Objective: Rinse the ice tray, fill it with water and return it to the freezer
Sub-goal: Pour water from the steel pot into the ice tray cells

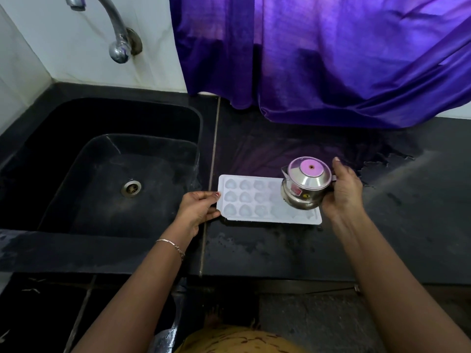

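Steadying w/ our left hand: thumb + fingers pinch the ice tray at the edge nearest the sink, prob so it won't slide. Our right hand wraps a steel kettle, tipped over the tray end farthest from sink; pouring to fill cells, we reckon. Tray lies flat on wet counter just right of sink. Tap behind sink, no stream visible.

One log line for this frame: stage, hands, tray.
stage: filling | left hand: holds ice tray left edge | right hand: grips steel jug tilted over tray's right end | tray: flat on counter beside sink
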Demonstrator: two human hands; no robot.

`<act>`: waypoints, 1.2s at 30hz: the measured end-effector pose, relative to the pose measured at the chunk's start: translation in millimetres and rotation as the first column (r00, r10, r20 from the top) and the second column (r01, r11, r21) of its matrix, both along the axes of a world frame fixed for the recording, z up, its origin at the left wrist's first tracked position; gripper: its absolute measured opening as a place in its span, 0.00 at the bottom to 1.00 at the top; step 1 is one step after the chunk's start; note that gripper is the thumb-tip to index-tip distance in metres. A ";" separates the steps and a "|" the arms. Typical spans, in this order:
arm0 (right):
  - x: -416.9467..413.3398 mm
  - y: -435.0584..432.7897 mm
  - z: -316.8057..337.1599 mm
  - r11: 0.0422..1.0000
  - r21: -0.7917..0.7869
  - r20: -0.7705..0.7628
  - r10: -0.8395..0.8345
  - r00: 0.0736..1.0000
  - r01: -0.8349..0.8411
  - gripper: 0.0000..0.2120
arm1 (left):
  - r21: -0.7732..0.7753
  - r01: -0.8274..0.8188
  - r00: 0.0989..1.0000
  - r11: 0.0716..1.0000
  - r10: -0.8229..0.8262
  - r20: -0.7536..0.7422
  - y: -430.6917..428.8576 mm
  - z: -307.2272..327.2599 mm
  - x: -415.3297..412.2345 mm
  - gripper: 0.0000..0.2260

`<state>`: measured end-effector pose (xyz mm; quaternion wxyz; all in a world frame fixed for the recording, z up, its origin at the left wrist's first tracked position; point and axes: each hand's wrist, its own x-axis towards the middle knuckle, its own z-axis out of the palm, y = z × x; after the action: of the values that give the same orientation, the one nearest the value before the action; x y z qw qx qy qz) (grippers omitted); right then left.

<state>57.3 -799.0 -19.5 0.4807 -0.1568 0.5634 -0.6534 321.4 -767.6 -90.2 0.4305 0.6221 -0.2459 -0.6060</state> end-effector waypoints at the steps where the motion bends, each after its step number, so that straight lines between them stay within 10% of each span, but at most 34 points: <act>1: -8.2 -1.7 -0.2 1.000 -0.006 0.018 -0.025 1.000 0.025 0.12 | 0.000 -0.002 1.000 1.000 0.002 0.002 0.2 0.5 -0.6 0.04; 16: -74.7 -42.1 -20.7 0.958 0.023 0.339 -0.276 0.899 0.285 0.20 | -0.010 -0.048 0.991 0.999 0.049 0.121 1.9 1.6 -9.2 0.05; 36: -96.7 -129.2 -54.2 0.982 0.078 0.004 -0.173 0.985 0.172 0.12 | -0.039 -0.086 0.984 0.996 0.091 0.156 3.7 -2.5 -12.6 0.04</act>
<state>-39.4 -928.2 -73.7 0.4309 -0.0851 0.5970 -0.6713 308.8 -763.9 -92.8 0.4461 0.6715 -0.2609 -0.5311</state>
